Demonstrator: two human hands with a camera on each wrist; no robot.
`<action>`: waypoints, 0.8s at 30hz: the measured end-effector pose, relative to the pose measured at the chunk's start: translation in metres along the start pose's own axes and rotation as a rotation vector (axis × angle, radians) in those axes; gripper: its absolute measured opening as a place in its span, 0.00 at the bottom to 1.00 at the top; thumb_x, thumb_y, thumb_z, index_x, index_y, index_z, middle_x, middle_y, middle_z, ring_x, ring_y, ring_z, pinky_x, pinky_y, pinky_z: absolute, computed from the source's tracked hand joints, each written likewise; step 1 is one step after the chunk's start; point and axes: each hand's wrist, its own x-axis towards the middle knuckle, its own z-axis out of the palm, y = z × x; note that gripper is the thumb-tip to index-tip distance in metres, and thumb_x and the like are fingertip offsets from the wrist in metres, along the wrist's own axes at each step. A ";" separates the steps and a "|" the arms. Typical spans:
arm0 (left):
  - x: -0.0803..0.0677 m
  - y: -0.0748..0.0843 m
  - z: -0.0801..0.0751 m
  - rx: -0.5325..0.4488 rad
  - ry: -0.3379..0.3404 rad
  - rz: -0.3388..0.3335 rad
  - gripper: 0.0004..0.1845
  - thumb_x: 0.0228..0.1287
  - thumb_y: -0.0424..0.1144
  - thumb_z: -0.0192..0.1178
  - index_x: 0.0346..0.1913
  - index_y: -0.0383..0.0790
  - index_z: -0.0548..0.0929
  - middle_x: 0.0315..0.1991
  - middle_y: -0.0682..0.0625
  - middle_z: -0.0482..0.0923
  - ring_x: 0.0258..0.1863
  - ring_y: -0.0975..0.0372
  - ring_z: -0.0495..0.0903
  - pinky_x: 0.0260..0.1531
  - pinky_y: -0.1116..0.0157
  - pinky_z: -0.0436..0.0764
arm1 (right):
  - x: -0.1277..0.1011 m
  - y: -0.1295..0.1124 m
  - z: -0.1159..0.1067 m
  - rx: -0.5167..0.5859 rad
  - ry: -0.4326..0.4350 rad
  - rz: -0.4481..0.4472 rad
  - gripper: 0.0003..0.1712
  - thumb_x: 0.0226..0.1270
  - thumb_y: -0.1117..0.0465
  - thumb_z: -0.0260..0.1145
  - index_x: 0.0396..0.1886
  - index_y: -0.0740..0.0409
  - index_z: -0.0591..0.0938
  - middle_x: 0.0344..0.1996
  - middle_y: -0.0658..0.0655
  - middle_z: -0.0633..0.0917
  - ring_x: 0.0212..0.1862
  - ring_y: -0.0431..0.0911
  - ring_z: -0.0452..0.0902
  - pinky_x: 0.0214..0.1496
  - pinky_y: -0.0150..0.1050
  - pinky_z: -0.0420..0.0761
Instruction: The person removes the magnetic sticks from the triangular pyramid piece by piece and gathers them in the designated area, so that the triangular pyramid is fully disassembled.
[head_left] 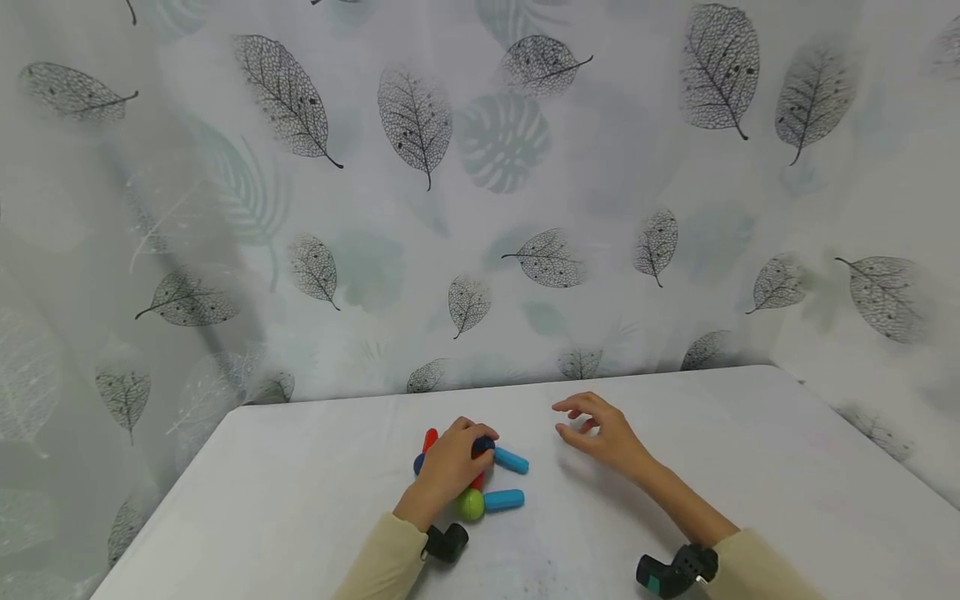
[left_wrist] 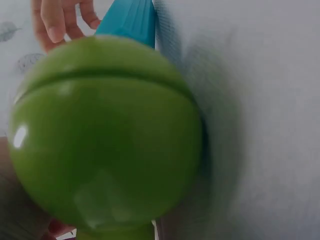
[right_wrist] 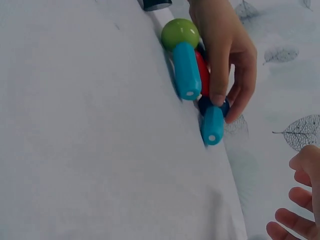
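My left hand [head_left: 447, 463] pinches a dark blue ball [head_left: 483, 445] between thumb and fingers, low over the white table. A light blue rod [head_left: 512, 461] sticks out from this ball. A red rod [right_wrist: 202, 73] runs beside the thumb. Nearer me, a green ball [head_left: 471, 505] has a second light blue rod [head_left: 504, 500] attached; the same ball fills much of the left wrist view. Beyond the left hand show another red rod [head_left: 430, 439] and a second dark blue ball [head_left: 418, 464]. My right hand [head_left: 602, 430] hovers to the right, fingers loosely bent, holding nothing.
The white table [head_left: 300, 500] extends to both sides of the pieces. A leaf-patterned curtain [head_left: 465, 208] hangs behind its back edge. Black wrist cameras sit on the left wrist [head_left: 447, 542] and the right wrist [head_left: 678, 572].
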 end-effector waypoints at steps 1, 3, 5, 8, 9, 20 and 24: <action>0.000 0.001 0.000 0.000 0.003 0.003 0.12 0.63 0.36 0.64 0.49 0.44 0.84 0.46 0.43 0.76 0.43 0.52 0.80 0.47 0.51 0.81 | -0.001 -0.002 0.002 0.005 -0.010 -0.005 0.15 0.59 0.70 0.70 0.47 0.63 0.83 0.43 0.58 0.82 0.39 0.54 0.77 0.36 0.37 0.82; 0.000 0.002 0.001 0.004 0.006 0.010 0.12 0.63 0.36 0.63 0.49 0.44 0.83 0.46 0.43 0.75 0.41 0.53 0.80 0.46 0.51 0.82 | -0.003 -0.004 0.007 0.017 -0.029 -0.017 0.15 0.58 0.70 0.70 0.47 0.64 0.83 0.43 0.59 0.82 0.39 0.55 0.77 0.35 0.36 0.82; 0.000 0.002 0.001 0.000 -0.003 0.011 0.12 0.63 0.37 0.63 0.49 0.44 0.83 0.47 0.43 0.75 0.42 0.53 0.80 0.46 0.51 0.82 | -0.005 -0.006 0.012 0.032 -0.057 -0.026 0.15 0.58 0.70 0.70 0.47 0.65 0.83 0.42 0.60 0.82 0.38 0.55 0.77 0.34 0.36 0.82; 0.000 0.001 0.001 -0.021 -0.048 0.026 0.15 0.62 0.38 0.63 0.53 0.43 0.82 0.52 0.42 0.75 0.46 0.52 0.79 0.48 0.51 0.81 | -0.008 -0.007 0.020 0.067 -0.115 -0.025 0.15 0.59 0.69 0.70 0.46 0.66 0.82 0.42 0.61 0.82 0.37 0.54 0.77 0.34 0.37 0.83; 0.000 0.000 0.001 -0.033 -0.068 0.032 0.17 0.62 0.38 0.63 0.54 0.43 0.81 0.54 0.42 0.75 0.49 0.51 0.79 0.49 0.51 0.80 | -0.009 -0.007 0.022 0.080 -0.138 -0.023 0.15 0.60 0.69 0.70 0.47 0.66 0.82 0.42 0.62 0.82 0.37 0.54 0.77 0.34 0.36 0.83; 0.000 -0.006 -0.001 -0.121 -0.124 0.096 0.16 0.67 0.35 0.59 0.56 0.39 0.81 0.57 0.42 0.78 0.59 0.49 0.75 0.59 0.48 0.73 | -0.010 -0.014 0.039 0.158 -0.304 -0.037 0.17 0.61 0.67 0.70 0.48 0.69 0.80 0.42 0.64 0.82 0.37 0.53 0.77 0.35 0.33 0.80; 0.001 -0.007 -0.005 -0.138 -0.139 0.096 0.14 0.69 0.36 0.58 0.56 0.40 0.82 0.56 0.44 0.79 0.59 0.49 0.75 0.59 0.47 0.72 | -0.008 -0.015 0.044 0.118 -0.337 0.010 0.16 0.62 0.64 0.70 0.48 0.65 0.81 0.39 0.59 0.84 0.37 0.46 0.77 0.36 0.32 0.78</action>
